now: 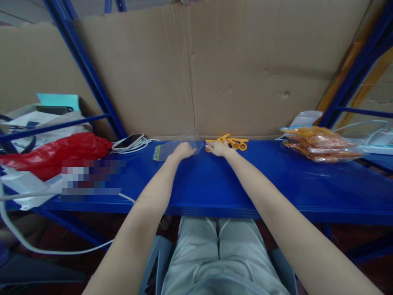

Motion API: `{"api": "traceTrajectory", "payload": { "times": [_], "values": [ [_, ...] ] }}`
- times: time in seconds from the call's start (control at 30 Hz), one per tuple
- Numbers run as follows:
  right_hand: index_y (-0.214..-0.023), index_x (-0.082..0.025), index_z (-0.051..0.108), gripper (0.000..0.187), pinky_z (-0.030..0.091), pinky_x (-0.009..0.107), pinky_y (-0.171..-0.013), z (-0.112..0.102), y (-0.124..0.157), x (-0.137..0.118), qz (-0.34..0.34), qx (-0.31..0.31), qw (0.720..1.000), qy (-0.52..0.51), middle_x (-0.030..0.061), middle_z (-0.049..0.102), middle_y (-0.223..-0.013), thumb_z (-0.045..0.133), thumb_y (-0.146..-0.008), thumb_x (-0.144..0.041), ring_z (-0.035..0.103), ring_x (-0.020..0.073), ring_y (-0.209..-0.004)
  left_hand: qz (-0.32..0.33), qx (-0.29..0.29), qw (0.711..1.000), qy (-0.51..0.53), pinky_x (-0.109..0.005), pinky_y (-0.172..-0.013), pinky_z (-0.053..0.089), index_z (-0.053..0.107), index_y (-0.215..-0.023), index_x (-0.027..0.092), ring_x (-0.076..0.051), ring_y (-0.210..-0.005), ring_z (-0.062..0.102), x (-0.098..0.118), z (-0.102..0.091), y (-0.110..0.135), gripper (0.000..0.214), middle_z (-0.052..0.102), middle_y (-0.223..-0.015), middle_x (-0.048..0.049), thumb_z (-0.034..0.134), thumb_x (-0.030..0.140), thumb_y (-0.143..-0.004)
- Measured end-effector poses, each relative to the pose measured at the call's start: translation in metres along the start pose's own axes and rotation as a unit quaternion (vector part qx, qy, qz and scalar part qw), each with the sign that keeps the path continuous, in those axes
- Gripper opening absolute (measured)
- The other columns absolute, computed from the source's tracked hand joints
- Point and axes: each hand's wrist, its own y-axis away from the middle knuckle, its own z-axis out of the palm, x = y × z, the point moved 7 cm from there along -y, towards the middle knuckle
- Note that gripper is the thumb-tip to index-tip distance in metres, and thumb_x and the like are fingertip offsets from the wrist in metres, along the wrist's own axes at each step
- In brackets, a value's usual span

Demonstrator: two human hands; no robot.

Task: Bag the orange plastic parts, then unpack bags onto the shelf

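My left hand [184,150] is closed on a clear plastic bag [167,150] that lies on the blue tabletop and has a small colourful printed label at its left end. A little to the right, my right hand [217,148] is closed at the left end of an orange plastic toy [235,142] with round, wheel-like parts. The toy sits at the back of the table, beside the cardboard. My fingers cover part of it, so its full shape is hidden. A small gap separates the open end of the bag from my right fingers.
A pile of filled clear bags [319,143] with orange contents sits at the right. To the left are a phone [130,141] on a coiled white cable, a red plastic bag [73,151] and white items. Cardboard [245,73] walls the back; blue metal posts [89,78] frame the table [208,188].
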Motion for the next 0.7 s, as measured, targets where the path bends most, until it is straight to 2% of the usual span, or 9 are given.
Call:
{"api": "traceTrajectory", "payload": {
  "times": [0.13, 0.27, 0.33, 0.47, 0.57, 0.7],
  "values": [
    [-0.137, -0.026, 0.056, 0.049, 0.033, 0.06, -0.108, 0.0, -0.003, 0.009, 0.029, -0.024, 0.999, 0.004, 0.0087, 0.057, -0.139, 0.038, -0.097, -0.047, 0.05, 0.0338, -0.131, -0.002, -0.002, 1.0, -0.011, -0.025, -0.08, 0.051, 0.079, -0.085, 0.013, -0.022, -0.085, 0.071, 0.002, 0.0, 0.001, 0.041, 0.077, -0.086, -0.0121, 0.048, 0.038, -0.09],
    [-0.129, -0.031, 0.063, 0.042, 0.046, 0.044, -0.101, -0.008, 0.002, 0.02, -0.011, -0.081, 0.996, -0.027, 0.0038, 0.064, -0.132, 0.053, -0.089, -0.04, 0.06, 0.0295, -0.119, -0.002, -0.001, 1.0, -0.011, -0.026, -0.08, 0.051, 0.079, -0.085, 0.014, -0.023, -0.087, 0.071, 0.002, -0.001, 0.002, 0.04, 0.077, -0.088, -0.0124, 0.048, 0.038, -0.09],
    [-0.128, -0.029, 0.064, 0.043, 0.048, 0.041, -0.097, -0.011, 0.01, 0.027, -0.034, -0.094, 0.994, -0.033, 0.0049, 0.066, -0.129, 0.057, -0.087, -0.041, 0.063, 0.0285, -0.113, 0.002, -0.004, 1.0, -0.003, -0.026, -0.08, 0.05, 0.08, -0.082, 0.015, -0.023, -0.087, 0.071, 0.002, -0.001, 0.001, 0.039, 0.077, -0.087, -0.0121, 0.05, 0.038, -0.09],
    [-0.127, -0.025, 0.064, 0.048, 0.049, 0.043, -0.094, -0.013, 0.034, 0.045, -0.051, -0.075, 0.996, -0.001, 0.0102, 0.066, -0.127, 0.056, -0.087, -0.05, 0.063, 0.0316, -0.112, -0.003, -0.01, 1.0, 0.01, -0.024, -0.075, 0.049, 0.08, -0.08, 0.014, -0.022, -0.082, 0.071, 0.0, -0.002, 0.0, 0.04, 0.076, -0.081, -0.0111, 0.052, 0.041, -0.089],
    [-0.126, -0.026, 0.064, 0.043, 0.046, 0.05, -0.097, -0.011, 0.054, 0.054, -0.067, -0.046, 0.996, 0.034, 0.0094, 0.065, -0.129, 0.051, -0.09, -0.045, 0.06, 0.0329, -0.117, -0.008, -0.025, 0.999, 0.027, -0.024, -0.072, 0.049, 0.08, -0.082, 0.015, -0.02, -0.076, 0.07, 0.0, -0.002, 0.0, 0.038, 0.076, -0.08, -0.0085, 0.052, 0.04, -0.09],
    [-0.13, -0.022, 0.062, 0.044, 0.035, 0.054, -0.107, -0.011, 0.076, 0.063, -0.084, 0.002, 0.996, 0.042, 0.0111, 0.063, -0.131, 0.047, -0.091, -0.038, 0.055, 0.031, -0.124, 0.005, -0.021, 0.999, 0.042, -0.023, -0.074, 0.05, 0.079, -0.073, 0.018, -0.018, -0.076, 0.069, 0.004, -0.005, 0.001, 0.036, 0.077, -0.079, -0.0057, 0.052, 0.036, -0.089]
  ]
}}
